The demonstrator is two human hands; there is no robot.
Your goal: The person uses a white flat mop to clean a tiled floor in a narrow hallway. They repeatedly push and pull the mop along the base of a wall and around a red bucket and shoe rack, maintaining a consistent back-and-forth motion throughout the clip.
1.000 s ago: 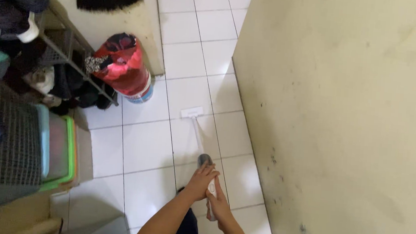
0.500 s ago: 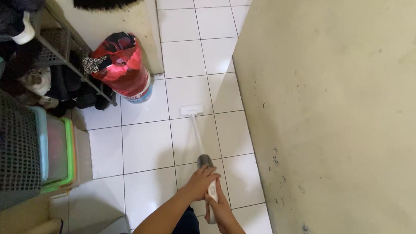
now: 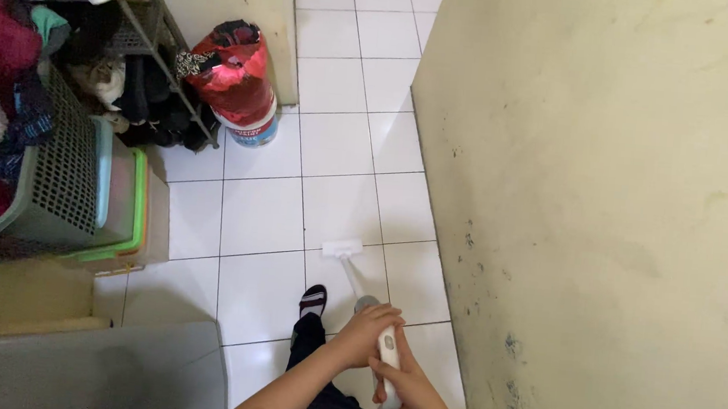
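Note:
Both my hands grip a white stick vacuum's handle (image 3: 389,354) at the bottom centre. My left hand (image 3: 369,328) wraps the upper part near the grey motor body (image 3: 366,303). My right hand (image 3: 402,385) holds the lower end of the handle. The thin white tube runs up and left to the flat white floor head (image 3: 341,249), which rests on the white floor tiles (image 3: 259,214). My foot in a black sandal (image 3: 312,299) stands just left of the tube.
A cream wall (image 3: 606,206) fills the right side. On the left stand a grey laundry basket (image 3: 59,176) with clothes, stacked green and blue tubs (image 3: 126,203), a metal rack (image 3: 165,33) of shoes and a bucket covered with red cloth (image 3: 239,82).
The view has shifted back and down. The floor head now lies nearer to me, farther from the red-covered bucket. My sandalled foot has come into view. Both hands still grip the handle.

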